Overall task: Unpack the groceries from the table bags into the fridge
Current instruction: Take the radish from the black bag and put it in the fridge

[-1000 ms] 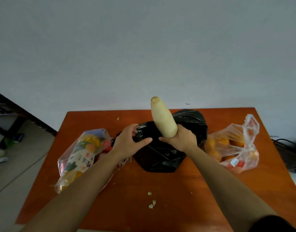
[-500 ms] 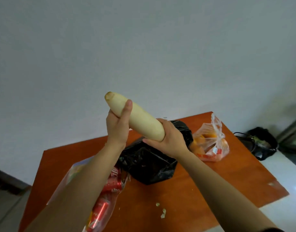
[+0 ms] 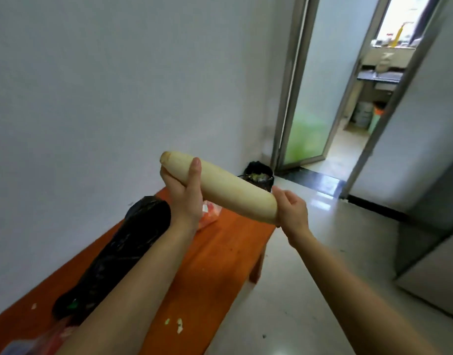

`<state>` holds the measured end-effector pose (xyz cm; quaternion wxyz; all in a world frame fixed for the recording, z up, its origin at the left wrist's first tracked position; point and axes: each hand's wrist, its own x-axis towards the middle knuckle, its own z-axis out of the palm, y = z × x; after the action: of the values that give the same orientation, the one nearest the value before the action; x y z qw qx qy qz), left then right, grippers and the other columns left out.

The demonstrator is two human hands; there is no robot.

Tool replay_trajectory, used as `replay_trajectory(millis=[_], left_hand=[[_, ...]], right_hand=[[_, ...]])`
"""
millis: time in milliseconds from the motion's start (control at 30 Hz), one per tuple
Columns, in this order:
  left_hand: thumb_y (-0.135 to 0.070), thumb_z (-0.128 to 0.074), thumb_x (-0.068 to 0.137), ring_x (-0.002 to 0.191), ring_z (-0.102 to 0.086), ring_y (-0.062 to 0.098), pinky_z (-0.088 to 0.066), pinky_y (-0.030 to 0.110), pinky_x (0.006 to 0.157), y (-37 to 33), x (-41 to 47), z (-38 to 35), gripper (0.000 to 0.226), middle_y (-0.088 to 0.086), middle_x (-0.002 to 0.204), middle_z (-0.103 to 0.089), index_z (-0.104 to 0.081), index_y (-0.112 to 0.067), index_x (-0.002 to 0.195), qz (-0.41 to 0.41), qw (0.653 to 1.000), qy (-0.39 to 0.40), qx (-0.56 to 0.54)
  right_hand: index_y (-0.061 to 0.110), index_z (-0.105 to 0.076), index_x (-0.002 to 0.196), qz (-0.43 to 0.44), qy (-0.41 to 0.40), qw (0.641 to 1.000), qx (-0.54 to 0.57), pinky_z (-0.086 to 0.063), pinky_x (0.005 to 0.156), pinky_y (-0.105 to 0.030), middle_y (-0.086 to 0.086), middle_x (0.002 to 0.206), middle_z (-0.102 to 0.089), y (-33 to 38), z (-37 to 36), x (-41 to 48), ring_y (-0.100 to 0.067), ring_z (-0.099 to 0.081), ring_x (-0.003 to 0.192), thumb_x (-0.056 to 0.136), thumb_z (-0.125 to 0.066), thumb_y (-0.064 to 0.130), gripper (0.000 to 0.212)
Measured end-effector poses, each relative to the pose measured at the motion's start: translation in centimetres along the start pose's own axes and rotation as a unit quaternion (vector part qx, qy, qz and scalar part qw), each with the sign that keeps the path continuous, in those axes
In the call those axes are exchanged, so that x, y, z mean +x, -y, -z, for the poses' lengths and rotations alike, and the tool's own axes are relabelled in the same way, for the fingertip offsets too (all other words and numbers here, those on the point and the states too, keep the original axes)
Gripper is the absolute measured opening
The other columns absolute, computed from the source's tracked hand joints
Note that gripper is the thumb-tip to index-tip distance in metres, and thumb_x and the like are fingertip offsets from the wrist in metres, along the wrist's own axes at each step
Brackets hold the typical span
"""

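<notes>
Above the right end of an orange table bearing a black bag, a person carries 1 long white radish slantwise, left hand wrapped round its far end and right hand cupping the near end, apparently sharing its weight.

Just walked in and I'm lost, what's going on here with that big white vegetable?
A person is unpacking groceries. Both hands hold a long white radish in the air: the left hand wraps its upper part, the right hand cups its lower end. The black bag lies on the orange table. A grey appliance, possibly the fridge, stands to the right.
</notes>
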<state>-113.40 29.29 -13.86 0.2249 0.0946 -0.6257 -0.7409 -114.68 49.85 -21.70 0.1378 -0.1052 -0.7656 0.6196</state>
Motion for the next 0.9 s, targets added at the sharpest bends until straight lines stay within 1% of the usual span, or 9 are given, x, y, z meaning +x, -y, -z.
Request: replay_trajectory(millis=[100, 167, 233, 300, 400, 600, 733, 833, 900], left_hand=[[-0.039, -0.059, 0.098, 0.131, -0.044, 0.015, -0.044, 0.018, 0.097, 0.9, -4.2, -7.0, 0.08, 0.001, 0.158, -0.026, -0.004, -0.034, 0.155, -0.033, 0.995, 0.062, 0.065], [-0.04, -0.057, 0.098, 0.139, -0.038, 0.022, -0.042, 0.035, 0.109, 1.7, -7.5, -11.6, 0.08, 0.0, 0.163, -0.016, 0.0, -0.042, 0.153, -0.043, 0.99, 0.114, 0.071], [-0.051, -0.058, 0.093, 0.139, -0.038, 0.029, -0.042, 0.05, 0.11, 2.3, -11.4, -16.4, 0.077, -0.001, 0.161, -0.02, -0.004, -0.052, 0.148, -0.019, 0.985, 0.162, 0.065], [-0.059, -0.059, 0.086, 0.132, -0.045, 0.033, -0.05, 0.057, 0.099, 2.7, -16.1, -21.5, 0.077, 0.001, 0.154, -0.029, -0.008, -0.057, 0.144, 0.026, 0.977, 0.206, 0.048], [-0.046, -0.052, 0.099, 0.117, -0.051, 0.031, -0.058, 0.055, 0.085, 2.8, -24.7, -29.3, 0.071, 0.004, 0.142, -0.037, -0.007, -0.038, 0.152, 0.05, 0.962, 0.26, 0.07], [-0.056, -0.049, 0.096, 0.12, -0.054, 0.044, -0.051, 0.063, 0.095, 2.8, -39.6, -44.4, 0.068, 0.01, 0.149, -0.037, -0.006, -0.044, 0.147, 0.048, 0.925, 0.368, 0.08], [-0.054, -0.052, 0.095, 0.124, -0.049, 0.035, -0.054, 0.057, 0.095, 2.1, -45.9, -52.6, 0.067, 0.006, 0.149, -0.032, -0.008, -0.047, 0.145, 0.055, 0.906, 0.417, 0.046], [-0.038, -0.05, 0.102, 0.104, -0.053, 0.021, -0.057, 0.05, 0.09, 1.4, -48.8, -58.4, 0.064, 0.001, 0.136, -0.033, -0.007, -0.036, 0.149, 0.045, 0.899, 0.435, 0.007], [-0.039, -0.05, 0.102, 0.1, -0.053, 0.017, -0.056, 0.049, 0.091, 1.0, -49.9, -62.0, 0.066, 0.0, 0.133, -0.034, -0.006, -0.035, 0.15, 0.03, 0.895, 0.445, -0.008]], right_hand=[[0.024, -0.071, 0.083, -0.012, -0.083, 0.996, -0.014, -0.054, 0.068, -0.045, 0.001, 0.084, -0.064, -1.2, 9.4, 0.0, -0.024, -0.061, 0.084, 0.093, -0.059, 0.048, 0.028], [0.022, -0.073, 0.087, -0.023, -0.145, 0.989, -0.026, -0.054, 0.072, -0.045, 0.0, 0.087, -0.066, -1.7, 16.1, -0.4, -0.024, -0.061, 0.086, 0.089, -0.059, 0.051, 0.033], [0.02, -0.073, 0.084, -0.023, -0.207, 0.978, -0.03, -0.051, 0.073, -0.04, 0.0, 0.084, -0.068, -2.0, 23.2, -1.1, -0.023, -0.062, 0.085, 0.087, -0.06, 0.049, 0.033], [0.019, -0.072, 0.082, -0.023, -0.267, 0.963, -0.029, -0.046, 0.069, -0.033, 0.001, 0.082, -0.069, -2.3, 30.7, -2.1, -0.023, -0.062, 0.084, 0.091, -0.062, 0.038, 0.024], [0.022, -0.07, 0.081, -0.024, -0.348, 0.936, -0.044, -0.039, 0.065, -0.03, 0.001, 0.085, -0.07, -3.1, 42.1, -4.4, -0.021, -0.062, 0.084, 0.092, -0.062, 0.036, 0.019], [0.024, -0.066, 0.089, -0.006, -0.45, 0.89, -0.076, -0.039, 0.062, -0.026, 0.01, 0.083, -0.062, -4.7, 62.2, -9.3, -0.013, -0.056, 0.08, 0.096, -0.058, 0.041, 0.02], [0.024, -0.066, 0.083, 0.001, -0.509, 0.858, -0.075, -0.039, 0.068, -0.028, 0.008, 0.081, -0.064, -5.0, 71.8, -10.1, -0.015, -0.058, 0.081, 0.094, -0.06, 0.045, 0.024], [0.026, -0.066, 0.08, 0.015, -0.529, 0.844, -0.085, -0.041, 0.073, -0.029, 0.011, 0.083, -0.065, -4.9, 77.2, -9.5, -0.013, -0.059, 0.082, 0.088, -0.061, 0.05, 0.026], [0.027, -0.066, 0.08, 0.029, -0.535, 0.839, -0.093, -0.042, 0.07, -0.025, 0.008, 0.088, -0.067, -4.6, 80.2, -8.5, -0.008, -0.058, 0.08, 0.086, -0.061, 0.053, 0.027]])
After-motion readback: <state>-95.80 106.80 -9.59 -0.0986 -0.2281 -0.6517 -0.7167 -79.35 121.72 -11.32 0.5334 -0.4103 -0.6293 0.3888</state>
